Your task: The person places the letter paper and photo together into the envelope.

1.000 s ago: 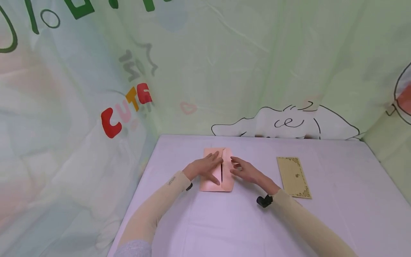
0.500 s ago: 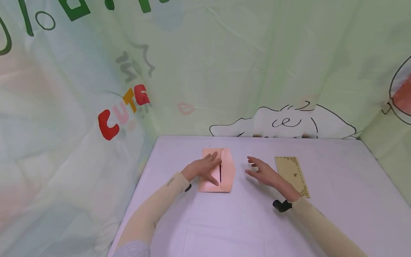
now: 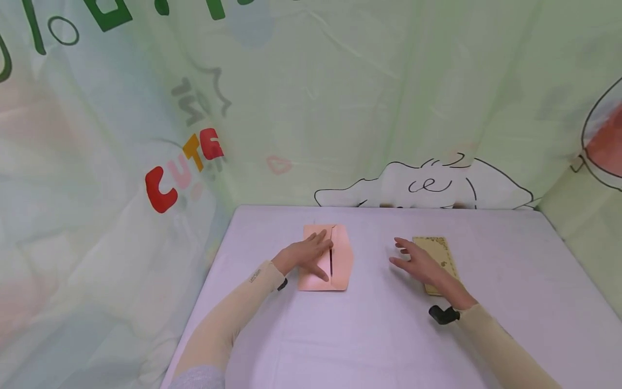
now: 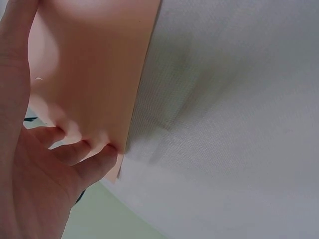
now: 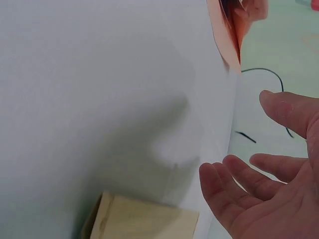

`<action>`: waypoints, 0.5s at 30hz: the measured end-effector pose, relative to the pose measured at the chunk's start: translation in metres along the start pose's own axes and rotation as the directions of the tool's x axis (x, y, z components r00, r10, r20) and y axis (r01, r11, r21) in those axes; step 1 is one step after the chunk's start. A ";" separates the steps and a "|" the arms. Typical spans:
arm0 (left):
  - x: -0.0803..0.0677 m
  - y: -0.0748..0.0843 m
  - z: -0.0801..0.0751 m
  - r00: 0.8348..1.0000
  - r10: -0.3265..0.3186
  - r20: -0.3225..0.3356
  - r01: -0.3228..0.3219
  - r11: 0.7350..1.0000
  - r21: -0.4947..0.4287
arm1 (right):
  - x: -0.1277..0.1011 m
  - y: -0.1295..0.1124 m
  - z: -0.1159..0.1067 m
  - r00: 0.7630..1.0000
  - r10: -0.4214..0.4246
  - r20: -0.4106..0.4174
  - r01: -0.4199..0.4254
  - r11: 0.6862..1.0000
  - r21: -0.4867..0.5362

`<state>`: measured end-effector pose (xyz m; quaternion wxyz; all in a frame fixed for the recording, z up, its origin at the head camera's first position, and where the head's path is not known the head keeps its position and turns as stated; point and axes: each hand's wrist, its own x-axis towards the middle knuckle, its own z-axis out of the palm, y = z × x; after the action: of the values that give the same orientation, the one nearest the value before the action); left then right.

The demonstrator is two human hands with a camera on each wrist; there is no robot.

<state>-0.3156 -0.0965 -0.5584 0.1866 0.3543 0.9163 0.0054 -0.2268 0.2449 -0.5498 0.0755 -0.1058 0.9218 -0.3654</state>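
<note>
A pink envelope (image 3: 343, 265) lies on the table, its pointed flap folded out to the right and a dark slit showing along its opening. My left hand (image 3: 306, 255) rests on the envelope with spread fingers, thumb toward the near end. In the left wrist view, the fingertips (image 4: 107, 155) touch the envelope's pink paper (image 4: 94, 84) close to its edge. My right hand (image 3: 419, 266) is held above the table, fingers loosely bent with nothing in them. It overlaps a tan card (image 3: 433, 246) with a dark ornamental border, hiding part of it. The right wrist view shows this card (image 5: 149, 219) below the hand.
A pale lilac cloth covers the table (image 3: 359, 340). Printed curtains (image 3: 340, 108) hang right behind the table's far edge and along its left side. A black wrist camera (image 3: 443, 314) sits on the right wrist.
My right hand has moved away from the envelope's flap, rightward to the tan card. The flap has spread out further to the right. My left hand has stayed on the envelope.
</note>
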 end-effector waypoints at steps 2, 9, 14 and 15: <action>0.000 0.000 0.001 1.000 0.003 -0.003 -0.003 1.000 -0.002 | -0.005 0.004 -0.004 1.000 0.018 -0.003 -0.018 1.000 0.001; -0.002 0.001 0.000 1.000 0.001 -0.002 -0.001 1.000 -0.006 | -0.019 0.020 -0.020 0.993 0.119 0.008 -0.119 0.993 -0.001; -0.001 0.000 0.001 1.000 -0.004 -0.004 0.004 1.000 0.000 | -0.026 0.032 -0.030 0.987 0.159 -0.017 -0.160 0.986 -0.049; -0.001 0.000 0.001 1.000 -0.004 -0.003 0.004 1.000 0.003 | -0.027 0.035 -0.031 0.987 0.156 -0.029 -0.158 0.985 -0.065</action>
<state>-0.3150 -0.0972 -0.5596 0.1848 0.3528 0.9172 0.0042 -0.2119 0.2974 -0.5500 0.0897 -0.0309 0.9399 -0.3281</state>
